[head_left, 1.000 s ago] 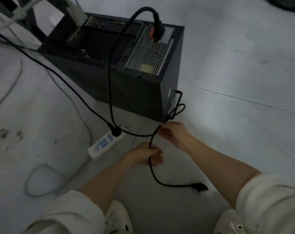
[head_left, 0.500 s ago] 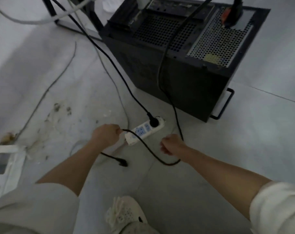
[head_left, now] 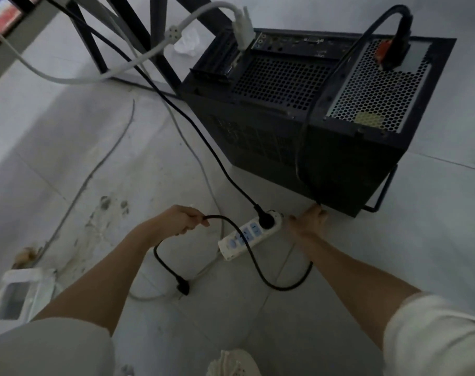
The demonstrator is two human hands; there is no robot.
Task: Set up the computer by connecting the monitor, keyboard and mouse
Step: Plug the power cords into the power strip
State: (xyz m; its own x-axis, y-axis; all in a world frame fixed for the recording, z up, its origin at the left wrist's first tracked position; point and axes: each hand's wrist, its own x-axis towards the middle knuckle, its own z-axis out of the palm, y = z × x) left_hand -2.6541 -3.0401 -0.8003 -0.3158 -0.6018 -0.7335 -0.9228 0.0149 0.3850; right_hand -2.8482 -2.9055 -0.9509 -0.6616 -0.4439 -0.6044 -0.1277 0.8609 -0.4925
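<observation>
Two hands on one cord.
Your left hand (head_left: 180,219) grips the cord (head_left: 258,264); your right hand (head_left: 308,222) pinches it. Reel in the plug (head_left: 182,286) below your left, toward the strip (head_left: 232,249).

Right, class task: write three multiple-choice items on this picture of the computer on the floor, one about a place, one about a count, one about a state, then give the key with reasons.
1. Where does the white power strip lie?
A. on the computer case
B. on the floor between the two hands
C. on the desk

2. How many plugs sit in the strip?
A. none
B. one
C. three

3. What state is the loose black plug in?
A. plugged into the strip
B. plugged into the case
C. unplugged, hanging below the left hand

Key: 1 B, it lies on the tiles between the left hand and right hand; 2 B, only one black plug is in it; 3 C, its cable runs from the left hand's grip down to the free end.
</observation>
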